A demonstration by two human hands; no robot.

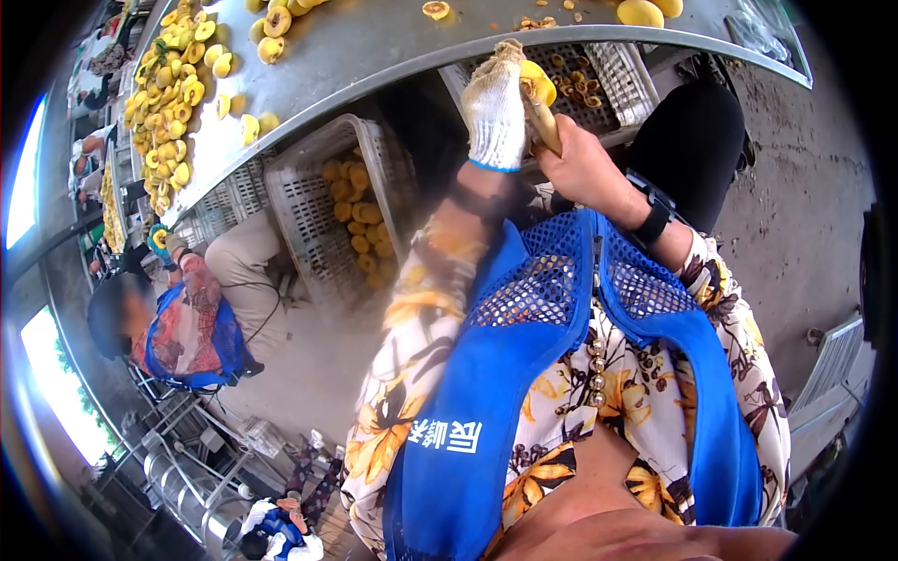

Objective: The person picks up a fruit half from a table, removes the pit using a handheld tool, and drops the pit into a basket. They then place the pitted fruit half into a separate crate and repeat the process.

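Note:
My left hand (498, 107), in a white knit glove with a soiled fingertip area, is closed around a yellow peach (538, 82) at the table's near edge. My right hand (585, 166), bare and with a dark watch at the wrist, grips a wooden-handled tool (543, 127). The tool's far end meets the peach, and its working tip is hidden there. Just beyond and below the hands, a white plastic crate (629, 84) holds dark-centred peach pieces or pits.
On the metal table (360, 58) lie a heap of cut peach halves (168, 117), whole-looking peaches (642, 12) and a clear plastic bag (756, 33). Another crate (313, 224) with peaches stands below, left. A co-worker (192, 323) sits farther left. My knee (692, 140) is at the right.

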